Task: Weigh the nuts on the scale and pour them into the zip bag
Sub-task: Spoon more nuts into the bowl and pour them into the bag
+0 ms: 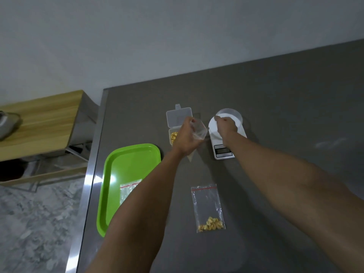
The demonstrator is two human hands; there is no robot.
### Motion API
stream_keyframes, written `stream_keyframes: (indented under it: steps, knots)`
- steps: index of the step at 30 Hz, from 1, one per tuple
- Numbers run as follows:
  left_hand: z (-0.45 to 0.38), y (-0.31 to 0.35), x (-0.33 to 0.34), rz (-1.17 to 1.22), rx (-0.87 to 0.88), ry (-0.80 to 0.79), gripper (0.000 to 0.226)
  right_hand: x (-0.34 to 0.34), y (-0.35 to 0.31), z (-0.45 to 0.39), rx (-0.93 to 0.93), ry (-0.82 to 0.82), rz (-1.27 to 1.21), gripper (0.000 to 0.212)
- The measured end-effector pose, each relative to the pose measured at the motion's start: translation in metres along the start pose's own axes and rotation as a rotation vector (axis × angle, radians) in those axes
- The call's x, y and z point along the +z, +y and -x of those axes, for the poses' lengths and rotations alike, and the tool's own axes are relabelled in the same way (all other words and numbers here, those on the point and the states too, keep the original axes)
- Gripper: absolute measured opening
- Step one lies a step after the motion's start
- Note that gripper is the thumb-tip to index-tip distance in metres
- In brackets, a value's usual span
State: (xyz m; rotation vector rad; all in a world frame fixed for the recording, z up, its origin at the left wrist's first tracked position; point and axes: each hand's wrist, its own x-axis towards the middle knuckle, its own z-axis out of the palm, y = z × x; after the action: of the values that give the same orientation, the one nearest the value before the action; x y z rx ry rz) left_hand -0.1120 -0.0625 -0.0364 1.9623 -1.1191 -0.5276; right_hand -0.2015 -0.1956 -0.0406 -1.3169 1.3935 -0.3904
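Nuts [211, 225] from one portion are already sealed in a clear, crinkled zip bag [207, 205] on the grey table [285, 99]; another empty bag lies on the glossy green tray [118, 166]. More remain in the hinged plastic box [173, 136]. A transparent bag [199, 131] is clutched by the left hand [187, 138], while the round cup [234, 115] on the white scale [222, 142] is pinched by the right hand [225, 125].

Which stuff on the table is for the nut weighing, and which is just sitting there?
For the job:
scale
clear cup on it, right hand at its rim
nut box, lid open
zip bag in the left hand
filled bag

Just lying about:
green tray with a spare bag
wooden shelf
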Motion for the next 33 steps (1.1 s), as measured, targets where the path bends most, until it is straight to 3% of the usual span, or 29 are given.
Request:
stream_keyframes:
  steps: [2, 5, 7, 11, 14, 18, 20, 23, 26, 29, 33]
  knots:
    - [0.007, -0.004, -0.011, -0.042, 0.013, -0.003, 0.057, 0.005, -0.010, 0.025, -0.154, -0.176, 0.084, 0.025]
    - [0.016, -0.013, -0.024, -0.098, 0.019, -0.012, 0.063, 0.013, -0.017, 0.052, -0.246, -0.410, 0.152, 0.042]
    - [0.023, -0.017, -0.034, -0.120, 0.025, -0.019, 0.066, 0.018, -0.020, 0.070, -0.321, -0.459, 0.193, 0.042]
    - [0.039, -0.021, -0.057, -0.121, 0.049, -0.039, 0.074, 0.027, -0.022, 0.097, -0.417, -0.395, 0.231, 0.018]
    - [0.051, -0.027, -0.070, -0.124, 0.130, -0.016, 0.078, 0.037, -0.020, 0.110, -0.397, -0.308, 0.238, 0.021]
    - [0.058, -0.035, -0.083, -0.191, 0.245, 0.039, 0.045, 0.045, -0.017, 0.120, -0.321, -0.250, 0.132, 0.040]
    - [0.060, -0.035, -0.087, -0.222, 0.257, 0.046, 0.025, 0.049, -0.016, 0.119, -0.276, -0.212, 0.064, 0.036]
    - [0.058, -0.030, -0.092, -0.206, 0.245, 0.041, 0.012, 0.048, -0.016, 0.117, -0.200, -0.162, -0.023, 0.023]
    - [0.053, -0.019, -0.094, -0.143, 0.199, 0.081, 0.014, 0.043, -0.020, 0.114, -0.176, -0.190, -0.086, 0.015]
    - [0.046, -0.011, -0.092, -0.058, 0.134, 0.200, 0.014, 0.035, -0.023, 0.110, -0.140, -0.215, -0.271, 0.025]
    - [0.043, 0.000, -0.094, 0.131, 0.087, 0.229, 0.030, 0.020, -0.021, 0.106, -0.307, -0.248, -0.152, 0.016]
